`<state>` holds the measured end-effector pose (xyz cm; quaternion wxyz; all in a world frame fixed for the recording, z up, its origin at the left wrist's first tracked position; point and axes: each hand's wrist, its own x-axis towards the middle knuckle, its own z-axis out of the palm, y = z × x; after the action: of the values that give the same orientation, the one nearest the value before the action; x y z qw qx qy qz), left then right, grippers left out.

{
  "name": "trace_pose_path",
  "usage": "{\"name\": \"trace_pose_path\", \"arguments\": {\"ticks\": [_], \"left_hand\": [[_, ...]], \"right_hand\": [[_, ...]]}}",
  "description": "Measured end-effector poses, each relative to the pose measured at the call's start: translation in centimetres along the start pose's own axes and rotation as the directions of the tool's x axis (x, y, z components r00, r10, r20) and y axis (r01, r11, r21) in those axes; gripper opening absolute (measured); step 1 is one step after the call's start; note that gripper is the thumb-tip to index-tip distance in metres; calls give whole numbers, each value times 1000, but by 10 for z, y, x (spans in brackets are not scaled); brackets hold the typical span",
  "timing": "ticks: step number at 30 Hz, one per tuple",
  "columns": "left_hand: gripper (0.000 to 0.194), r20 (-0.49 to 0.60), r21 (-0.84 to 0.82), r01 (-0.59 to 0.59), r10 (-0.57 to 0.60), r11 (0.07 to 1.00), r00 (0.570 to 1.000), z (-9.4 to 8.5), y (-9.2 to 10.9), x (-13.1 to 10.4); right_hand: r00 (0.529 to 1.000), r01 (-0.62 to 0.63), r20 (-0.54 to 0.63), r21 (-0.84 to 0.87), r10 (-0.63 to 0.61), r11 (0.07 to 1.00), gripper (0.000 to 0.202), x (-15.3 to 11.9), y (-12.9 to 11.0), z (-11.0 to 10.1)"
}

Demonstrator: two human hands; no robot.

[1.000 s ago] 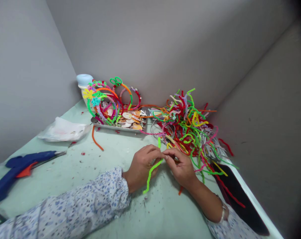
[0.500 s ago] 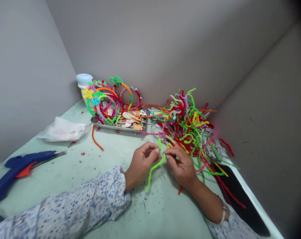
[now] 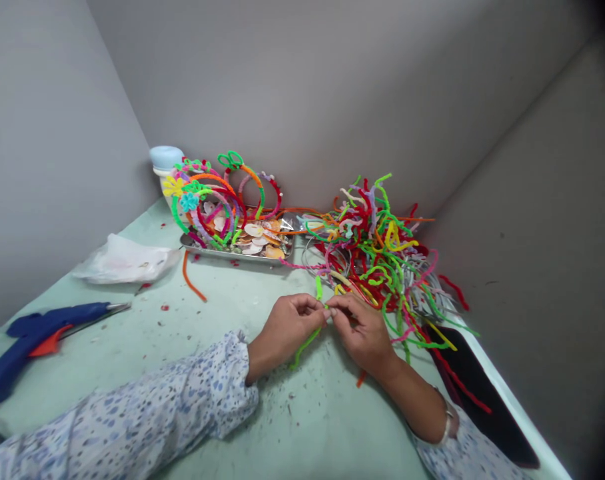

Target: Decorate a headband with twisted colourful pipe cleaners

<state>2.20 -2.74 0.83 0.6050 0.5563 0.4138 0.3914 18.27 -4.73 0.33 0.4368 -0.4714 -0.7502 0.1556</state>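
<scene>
A bright green pipe cleaner (image 3: pixel 305 348) is pinched between my two hands over the middle of the table. My left hand (image 3: pixel 288 328) grips it with thumb and fingertips. My right hand (image 3: pixel 363 332) pinches it close by, and the fingertips of both hands meet. One end sticks up above the fingers; the other hangs down below my left hand. The stretch between the fingertips is mostly hidden. Just beyond my right hand lies a tangled heap of coloured pipe cleaners (image 3: pixel 382 267).
Pipe-cleaner headbands (image 3: pixel 217 200) stand in a metal tray (image 3: pixel 237 256) of flat shell-like pieces at the back. Left are a white-and-blue bottle (image 3: pixel 166 159), a plastic bag (image 3: pixel 125 260) and a blue glue gun (image 3: pixel 47 323). A black flat object (image 3: pixel 497 407) lies at the right edge.
My fingertips have come together on the green pipe cleaner, with my left hand shifting slightly right. Less of the pipe cleaner's hanging end shows now.
</scene>
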Motion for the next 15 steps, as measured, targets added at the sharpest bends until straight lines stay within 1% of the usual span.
{"name": "trace_pose_path", "arguments": {"ticks": [4, 9, 12, 15], "left_hand": [[15, -11, 114, -109, 111, 988, 994, 1, 3, -4], [14, 2, 278, -235, 244, 931, 970, 0, 4, -8], [15, -5, 364, -284, 306, 887, 952, 0, 4, -10], [16, 3, 388, -298, 322, 872, 947, 0, 5, -11]], "right_hand": [[1000, -12, 5, 2, 12, 1000, 13, 1, -1, -1], [1000, -21, 11, 15, 21, 1000, 12, 1, 0, -1], [999, -32, 21, 23, 32, 999, 13, 1, 1, -1], [999, -45, 24, 39, 44, 998, 12, 0, 1, 0]]}}
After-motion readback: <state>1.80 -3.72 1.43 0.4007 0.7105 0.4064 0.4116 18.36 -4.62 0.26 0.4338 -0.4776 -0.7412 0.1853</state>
